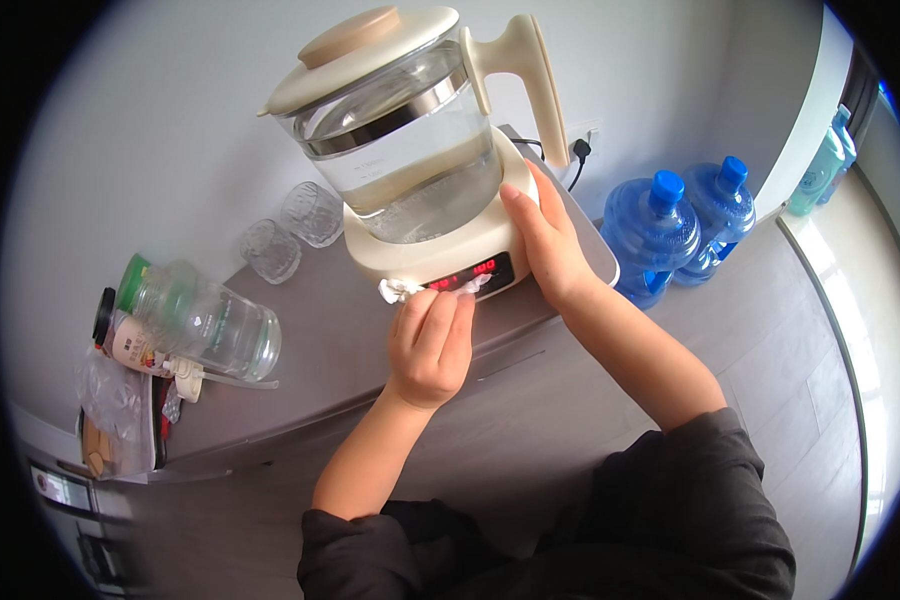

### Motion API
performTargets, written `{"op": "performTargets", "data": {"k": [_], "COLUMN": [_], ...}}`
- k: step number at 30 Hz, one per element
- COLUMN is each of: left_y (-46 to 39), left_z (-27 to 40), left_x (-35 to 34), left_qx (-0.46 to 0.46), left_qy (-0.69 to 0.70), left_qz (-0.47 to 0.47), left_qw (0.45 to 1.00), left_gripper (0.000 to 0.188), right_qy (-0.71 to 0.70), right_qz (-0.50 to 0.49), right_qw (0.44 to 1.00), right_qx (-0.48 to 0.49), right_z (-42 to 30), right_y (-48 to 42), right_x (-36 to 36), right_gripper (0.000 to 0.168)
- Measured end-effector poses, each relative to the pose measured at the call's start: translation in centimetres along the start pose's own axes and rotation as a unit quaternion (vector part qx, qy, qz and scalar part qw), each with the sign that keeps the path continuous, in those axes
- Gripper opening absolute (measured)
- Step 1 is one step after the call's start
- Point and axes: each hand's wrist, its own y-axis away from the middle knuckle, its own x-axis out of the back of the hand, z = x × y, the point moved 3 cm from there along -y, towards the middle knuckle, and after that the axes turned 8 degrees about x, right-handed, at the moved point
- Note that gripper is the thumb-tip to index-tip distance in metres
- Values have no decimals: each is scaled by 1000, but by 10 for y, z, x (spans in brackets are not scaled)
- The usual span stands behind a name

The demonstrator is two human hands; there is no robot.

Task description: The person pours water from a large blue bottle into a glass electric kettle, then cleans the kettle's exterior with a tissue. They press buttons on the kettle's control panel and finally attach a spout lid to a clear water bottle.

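A glass electric kettle [420, 172] with a cream lid and handle, partly filled with water, stands on its cream heating base [435, 251]. My left hand [431, 349] pinches a crumpled white tissue [400, 290] against the base's black display panel [501, 271], where red digits glow. Against the right side of that base rests my right hand [547, 232], its thumb on the upper edge and the other fingers partly hidden behind. Two textured clear glasses [270, 251] [312, 214] are left of the kettle.
A clear jar with a green lid [202, 322], a labelled container [139, 345] and a plastic bag [112, 390] occupy the cabinet top's left end. Large blue water bottles [651, 232] stand at the right. A black plug [582, 148] sits in the wall socket behind.
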Motion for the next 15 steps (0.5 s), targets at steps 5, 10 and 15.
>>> {"op": "performTargets", "data": {"k": [5, 10, 15], "left_y": [-1, -20, -43], "left_z": [16, 15, 26], "left_x": [-6, -15, -24], "left_qx": [-12, -19, -18], "left_qy": [10, 28, -17], "left_qz": [-112, -47, -51], "left_qw": [994, 998, 998], "left_gripper": [13, 14, 15], "right_qy": [-2, -3, 6], "right_qz": [-6, -15, -23], "right_qw": [1000, 1000, 1000], "right_qx": [8, -3, -10], "right_z": [1, -7, -2], "right_y": [0, 1, 1], "right_x": [-1, 0, 3], "right_gripper": [81, 83, 86]}}
